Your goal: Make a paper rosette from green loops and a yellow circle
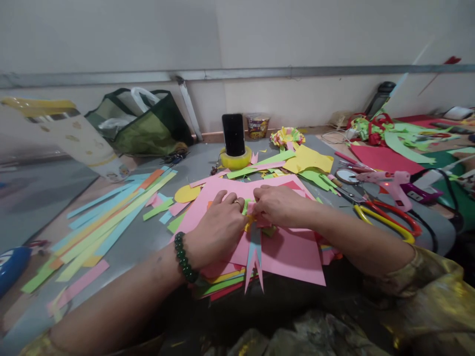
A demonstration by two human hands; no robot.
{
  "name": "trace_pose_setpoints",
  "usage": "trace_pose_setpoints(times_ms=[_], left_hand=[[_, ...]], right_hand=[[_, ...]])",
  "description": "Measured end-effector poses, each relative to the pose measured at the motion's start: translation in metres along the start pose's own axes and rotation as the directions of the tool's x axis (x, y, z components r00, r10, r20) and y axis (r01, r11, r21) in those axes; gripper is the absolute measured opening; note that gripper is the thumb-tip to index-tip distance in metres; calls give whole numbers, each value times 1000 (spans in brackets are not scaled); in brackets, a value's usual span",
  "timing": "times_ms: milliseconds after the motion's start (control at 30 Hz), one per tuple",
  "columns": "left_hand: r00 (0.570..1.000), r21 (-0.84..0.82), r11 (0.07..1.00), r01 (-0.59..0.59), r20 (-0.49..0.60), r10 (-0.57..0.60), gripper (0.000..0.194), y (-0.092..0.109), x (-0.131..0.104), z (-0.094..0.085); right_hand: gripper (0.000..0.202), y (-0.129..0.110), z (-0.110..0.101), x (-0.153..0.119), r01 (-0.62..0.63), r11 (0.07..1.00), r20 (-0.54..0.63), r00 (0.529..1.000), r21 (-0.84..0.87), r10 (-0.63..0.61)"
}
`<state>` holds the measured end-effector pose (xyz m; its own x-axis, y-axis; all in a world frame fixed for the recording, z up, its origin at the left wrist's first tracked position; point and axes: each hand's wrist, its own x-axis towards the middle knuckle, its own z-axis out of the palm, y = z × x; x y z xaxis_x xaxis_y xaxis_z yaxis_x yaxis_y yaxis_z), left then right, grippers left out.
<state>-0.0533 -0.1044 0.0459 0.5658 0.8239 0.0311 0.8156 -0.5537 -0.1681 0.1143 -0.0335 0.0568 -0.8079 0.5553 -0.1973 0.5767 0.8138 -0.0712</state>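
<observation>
My left hand (221,225), with a ring and a green bead bracelet, has its fingers closed on the left side of a small paper craft piece. From the right, my right hand (281,205) pinches the same piece, so its middle is mostly covered by fingers. Bits of green, yellow and pink show between the hands. Light blue and pink paper tails (254,249) with pointed, forked ends hang from it toward me. Beneath lie pink paper sheets (293,257), on top of a stack of coloured paper (222,284).
Coloured paper strips (115,222) lie at left, near a tilted tumbler (70,133). A phone (233,134) leans upright on a yellow tape roll (236,160). Scissors (386,217) and a pink glue gun (389,185) are at right. Behind stand a green bag (148,128) and a paper flower (287,137).
</observation>
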Motion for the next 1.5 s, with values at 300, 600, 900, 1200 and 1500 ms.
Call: trace_pose_setpoints(times_ms=[300, 600, 900, 1200, 1500], left_hand=[[1000, -24, 1000, 6, -5, -7, 21, -1, 0, 0], [1000, -33, 999, 9, 23, -9, 22, -1, 0, -1], [999, -34, 999, 14, 34, -13, 20, -1, -1, -2], [1000, -28, 1000, 7, 13, -7, 18, -1, -1, -2], [996, -142, 987, 79, -31, -84, 19, -18, 0, -4]], right_hand=[[26, -1, -7, -4, -26, 1000, -26, 999, -16, 26], [23, -4, -3, -3, -17, 995, -22, 1000, -99, 15], [17, -5, -4, -1, 2, 997, 21, 1000, -80, 0], [23, 2, -10, -4, -90, 996, -150, 984, 21, 93], [37, 19, 3, 9, -217, 936, -105, 961, 277, 254]])
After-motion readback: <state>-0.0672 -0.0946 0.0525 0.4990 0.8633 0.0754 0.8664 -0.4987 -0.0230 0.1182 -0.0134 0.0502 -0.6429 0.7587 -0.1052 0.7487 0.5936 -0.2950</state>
